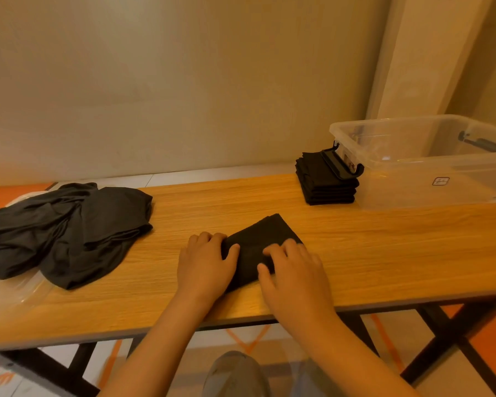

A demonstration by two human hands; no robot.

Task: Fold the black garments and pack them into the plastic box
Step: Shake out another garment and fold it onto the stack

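While a stack [327,183] of folded black garments already stands against the left end of the plastic box [398,190], nothing dark shows inside the box itself, so I judge the packing not yet begun. Folding looks roughly midway. A small folded garment [258,239] lies at the middle of the surface [384,253], and a loose pile [69,230] of unfolded black garments waits at the left end, partly on top of what seems to be a clear lid [12,290].

Both hands are on the small folded garment, a little apart from each other. The left hand [204,265] grips its left edge, with fingers curled over the edge and the thumb on top. The right hand [294,273] sits over the near right part, where its bent fingers and thumb appear to pinch a fold.

As for edges, the near corner of this garment comes close to the front edge of the surface, under the wrists, so a careless pull toward the body could drag it off. The stack sits near the far edge, with the box's black latch [341,164] hanging over its top. That latch may catch when the stack is lifted. Bare wood runs between the hands and the box, leaving an open path rightward. The loose pile is well apart from the hands, and part of it reaches the left border of the view.
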